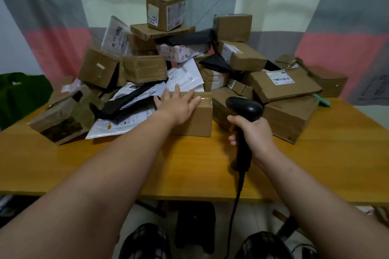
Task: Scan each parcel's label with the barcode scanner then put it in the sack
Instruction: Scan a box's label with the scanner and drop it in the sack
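Cardboard box (197,121): we are finding this parcel at the front of the pile, near the table's middle, with its taped top edge under our left hand.
Left hand (179,105): we are laying it flat on the box top, fingers straight and spread.
Right hand (254,134): we are curling its fingers round the scanner's handle, just right of the box.
Scanner (245,108): we are holding it upright, its cord hanging over the near edge.
Pile (145,69): boxes and mailers are crowding the table's far half.
Table (147,164): a wide strip of bare wood is running between the pile and the near edge.
Green cloth (21,94): it is lying by the left edge; we cannot tell whether it is the sack.
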Available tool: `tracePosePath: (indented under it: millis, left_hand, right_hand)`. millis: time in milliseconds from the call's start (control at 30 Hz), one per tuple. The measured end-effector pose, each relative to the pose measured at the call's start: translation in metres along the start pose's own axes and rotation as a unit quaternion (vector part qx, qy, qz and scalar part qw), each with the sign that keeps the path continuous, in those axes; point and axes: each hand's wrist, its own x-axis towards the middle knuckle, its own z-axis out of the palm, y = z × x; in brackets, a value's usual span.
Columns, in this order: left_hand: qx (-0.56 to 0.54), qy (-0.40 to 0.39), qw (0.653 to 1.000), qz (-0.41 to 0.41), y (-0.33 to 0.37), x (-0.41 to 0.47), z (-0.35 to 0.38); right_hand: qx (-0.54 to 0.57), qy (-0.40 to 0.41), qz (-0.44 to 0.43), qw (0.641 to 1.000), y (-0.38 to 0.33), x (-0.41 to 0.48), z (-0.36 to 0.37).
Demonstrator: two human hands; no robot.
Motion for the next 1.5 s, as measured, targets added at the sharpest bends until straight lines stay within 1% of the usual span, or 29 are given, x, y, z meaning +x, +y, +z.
tracePosePath:
  millis: [67, 167, 300, 367, 467, 533, 600, 633, 700, 733, 833, 967, 1000, 1033, 1133, 1200, 1233, 1300, 1367, 1500]
  left_hand:
    - [-0.013, -0.022, 1.000, -0.007, -0.001, -0.005, 0.000]
    - [-0.012, -0.010, 1.000, 0.011, -0.008, -0.022, -0.006]
    - [-0.047, 0.062, 0.996, 0.047, -0.023, -0.057, -0.015]
    - [-0.124, 0.099, 0.986, 0.049, -0.030, -0.076, -0.008]
    - [-0.263, 0.128, 0.956, -0.021, -0.040, -0.094, 0.009]
    - [-0.283, 0.138, 0.946, -0.076, -0.047, -0.097, 0.016]
    - [-0.286, 0.112, 0.944, -0.117, -0.050, -0.098, 0.017]
    - [-0.307, 0.092, 0.938, -0.131, -0.048, -0.099, 0.017]
    - [-0.370, 0.060, 0.916, -0.142, -0.043, -0.103, 0.017]
    - [-0.400, 0.056, 0.903, -0.145, -0.041, -0.106, 0.018]
    - [-0.489, 0.081, 0.858, -0.137, -0.038, -0.113, 0.019]
    - [-0.596, 0.064, 0.795, -0.096, -0.036, -0.117, 0.018]
    - [-0.599, 0.062, 0.794, -0.087, -0.036, -0.116, 0.017]
    - [-0.585, 0.063, 0.805, -0.077, -0.036, -0.115, 0.015]
    - [-0.497, 0.106, 0.860, -0.040, -0.038, -0.111, 0.003]
    - [-0.454, 0.140, 0.880, -0.019, -0.043, -0.110, -0.008]
    - [-0.437, 0.143, 0.888, -0.009, -0.048, -0.111, -0.011]
    - [-0.416, 0.121, 0.901, 0.016, -0.059, -0.115, -0.012]
    - [-0.428, 0.101, 0.897, 0.040, -0.064, -0.121, -0.007]
    - [-0.481, 0.120, 0.868, 0.037, -0.064, -0.125, -0.001]
  right_hand:
    - [0.029, 0.004, -0.004, 1.000, 0.002, 0.001, 0.000]
    - [0.051, -0.027, -0.017, 0.998, 0.001, -0.002, 0.003]
    - [0.099, -0.064, 0.018, 0.993, -0.001, -0.006, 0.008]
    - [0.116, -0.054, 0.035, 0.991, 0.000, -0.008, 0.012]
    - [0.120, -0.048, 0.045, 0.991, 0.004, -0.013, 0.016]
    - [0.122, -0.056, 0.043, 0.990, 0.006, -0.018, 0.018]
    - [0.121, -0.057, 0.046, 0.990, 0.007, -0.024, 0.021]
    - [0.121, -0.058, 0.050, 0.990, 0.007, -0.026, 0.023]
    - [0.124, -0.066, 0.062, 0.988, 0.008, -0.029, 0.028]
    - [0.125, -0.070, 0.063, 0.988, 0.008, -0.031, 0.030]
    - [0.102, -0.065, 0.035, 0.992, 0.010, -0.035, 0.030]
    - [0.125, -0.097, 0.031, 0.987, 0.013, -0.044, 0.030]
    - [0.120, -0.105, 0.026, 0.987, 0.015, -0.046, 0.032]
    - [0.108, -0.110, 0.016, 0.988, 0.016, -0.049, 0.034]
    - [0.078, -0.112, -0.019, 0.990, 0.018, -0.053, 0.035]
    - [0.058, -0.096, -0.038, 0.993, 0.015, -0.054, 0.032]
    - [0.041, -0.086, -0.049, 0.994, 0.012, -0.056, 0.029]
    - [-0.012, -0.085, -0.078, 0.993, 0.007, -0.059, 0.024]
    - [-0.053, -0.099, -0.110, 0.988, 0.008, -0.063, 0.023]
    - [-0.065, -0.106, -0.144, 0.982, 0.019, -0.071, 0.025]
